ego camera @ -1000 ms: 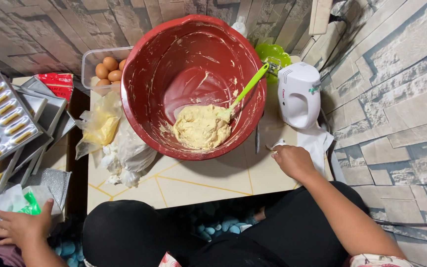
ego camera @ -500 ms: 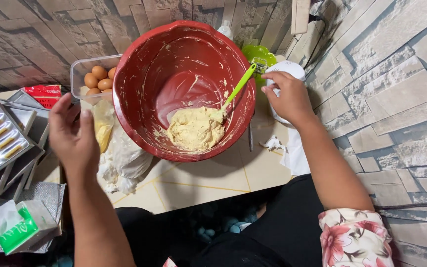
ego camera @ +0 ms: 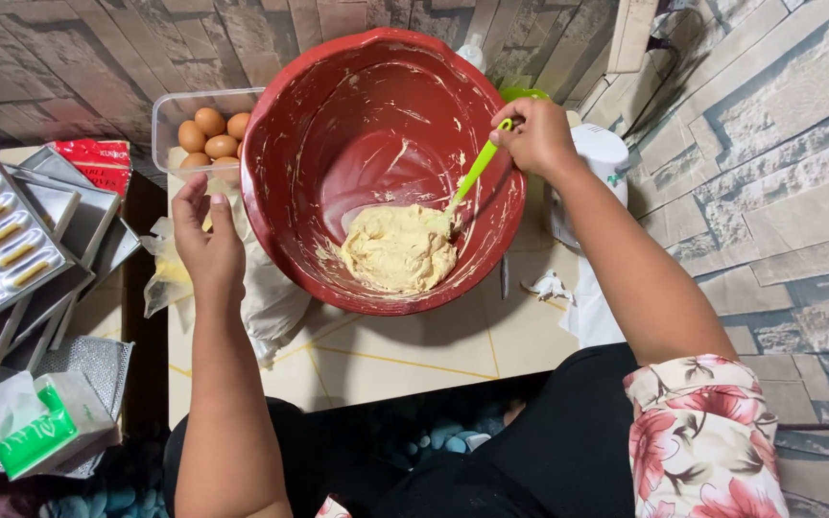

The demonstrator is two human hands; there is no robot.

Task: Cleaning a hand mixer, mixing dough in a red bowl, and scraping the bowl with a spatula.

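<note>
The big red plastic mixing bowl [ego camera: 386, 168] sits at the back of the pale tiled tabletop [ego camera: 414, 350], its rim reaching the far edge, and low against its near wall lies a lump of pale yellow dough [ego camera: 398, 248]. That dough looks dense, soft and sticky; smears cling all up the bowl's sides, so it likely drags on whatever pushes through it. The bowl itself is probably light plastic and could slide or tip under a hard shove. The lime-green plastic spatula [ego camera: 477, 171] leans with its blade buried in the dough's right edge and its handle rising to the bowl's right rim. It looks slim, probably a bit springy, best gripped high on the clean handle.

And that is where the right hand [ego camera: 535, 136] is: fingers curled closed round the top of the handle. The left hand [ego camera: 205, 236] hovers with relaxed fingers just off the bowl's left rim, holding nothing, above the crumpled clear plastic bags [ego camera: 251, 293] near the table's left edge.
</note>
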